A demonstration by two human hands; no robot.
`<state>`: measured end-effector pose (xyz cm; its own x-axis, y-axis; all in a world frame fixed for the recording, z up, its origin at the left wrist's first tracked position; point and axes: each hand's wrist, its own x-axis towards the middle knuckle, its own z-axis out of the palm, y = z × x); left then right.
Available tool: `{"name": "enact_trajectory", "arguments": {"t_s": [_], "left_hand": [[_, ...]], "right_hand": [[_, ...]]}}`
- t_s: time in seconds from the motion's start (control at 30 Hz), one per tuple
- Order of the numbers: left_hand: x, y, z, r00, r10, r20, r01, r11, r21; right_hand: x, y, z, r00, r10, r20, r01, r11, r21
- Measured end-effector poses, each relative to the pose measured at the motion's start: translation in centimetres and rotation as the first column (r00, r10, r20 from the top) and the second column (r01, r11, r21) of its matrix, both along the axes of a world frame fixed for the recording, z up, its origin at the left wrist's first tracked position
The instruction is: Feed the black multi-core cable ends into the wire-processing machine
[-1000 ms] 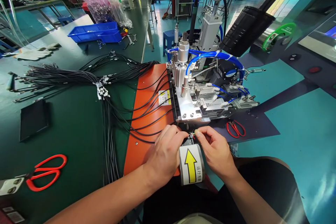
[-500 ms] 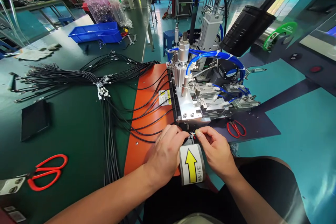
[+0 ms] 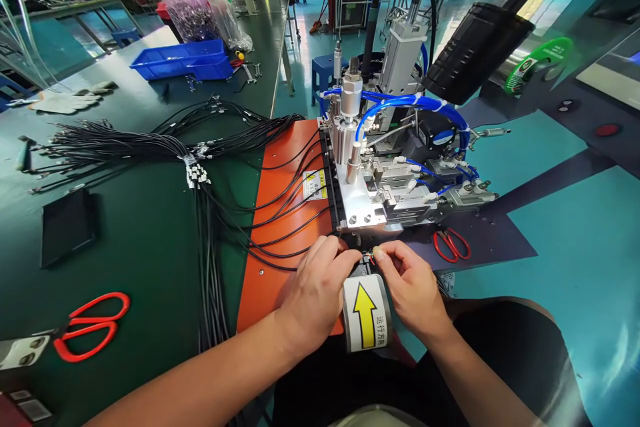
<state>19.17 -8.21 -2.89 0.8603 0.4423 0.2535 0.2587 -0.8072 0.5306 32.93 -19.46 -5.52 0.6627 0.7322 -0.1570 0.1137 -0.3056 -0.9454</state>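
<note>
My left hand [image 3: 320,280] is closed at the front edge of the orange plate [image 3: 275,213], fingers curled round the end of a black cable [image 3: 270,262] that runs in from the left. Facing it, my right hand [image 3: 413,287] pinches thin coloured wires [image 3: 370,257] between thumb and forefinger. The wire tips are too small to make out fully. Just below the fingertips sits a round metal cover with a yellow arrow label [image 3: 365,313]. The metal machine [image 3: 370,203] with blue air hoses stands right behind both hands.
Bundled black cables [image 3: 135,147] lie on the green table. Red-handled scissors [image 3: 93,327] rest at the near left, and small red-handled snips [image 3: 451,245] right of the machine. A blue bin [image 3: 183,61] stands at the back; a black cylindrical part [image 3: 477,53] hangs upper right.
The view has shifted very slightly. Both hands stay in the same place with nearly the same grip.
</note>
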Motion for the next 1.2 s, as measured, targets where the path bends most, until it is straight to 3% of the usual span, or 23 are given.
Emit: {"name": "enact_trajectory", "arguments": {"t_s": [0.13, 0.37, 0.5, 0.77, 1.2], "left_hand": [[0.1, 0.0, 0.1, 1.000, 0.010, -0.024, -0.010, 1.000, -0.001], [0.0, 0.1, 0.2, 0.999, 0.022, -0.032, -0.022, 1.000, -0.012], [0.0, 0.1, 0.1, 1.000, 0.014, -0.021, -0.014, 1.000, -0.007], [0.1, 0.0, 0.3, 0.999, 0.015, -0.040, -0.017, 0.999, -0.030], [0.0, 0.1, 0.1, 1.000, 0.010, -0.022, -0.010, 1.000, -0.006]], "right_hand": [[-0.2, -0.5, 0.3, 0.994, -0.028, -0.104, 0.024, 0.999, -0.041], [-0.4, -0.9, 1.6, 0.957, 0.061, -0.282, -0.068, 0.998, -0.017], [-0.4, -0.4, 2.3, 0.977, 0.045, -0.210, -0.060, 0.996, -0.067], [0.1, -0.3, 2.4, 0.984, 0.051, 0.173, -0.023, 0.987, -0.160], [0.2, -0.2, 2.1, 0.984, 0.088, 0.156, -0.075, 0.993, -0.088]]}}
